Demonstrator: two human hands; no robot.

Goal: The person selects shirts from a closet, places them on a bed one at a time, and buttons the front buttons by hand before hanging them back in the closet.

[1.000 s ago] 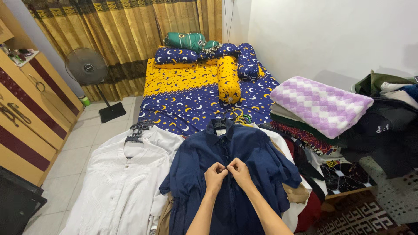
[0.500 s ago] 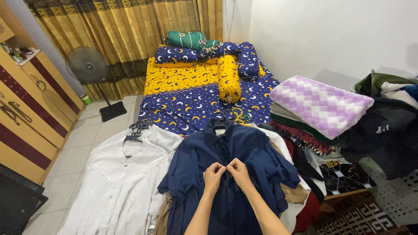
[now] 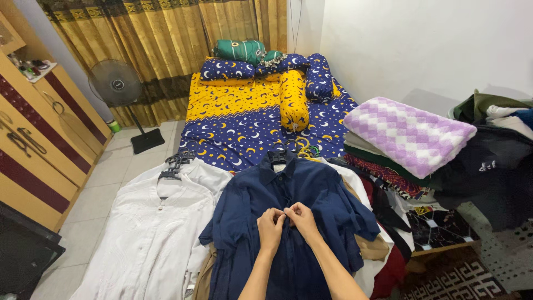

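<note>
Both hands, left hand (image 3: 270, 226) and right hand (image 3: 300, 217), pinch the navy shirt (image 3: 288, 222) placket between them; its length runs straight away toward the collar.

Two bare forearms from six o'clock, no sleeves, left hand (image 3: 270, 226) and right hand (image 3: 301, 218) without rings, watch or gloves

We have one view only: from the head, looking down and forward over the bed (image 3: 244, 111), close to the hands.

shirt (image 3: 244, 211) – navy | shirt beside it (image 3: 150, 233) – white | bedsheet (image 3: 244, 122) – blue-yellow, moons and stars
</note>
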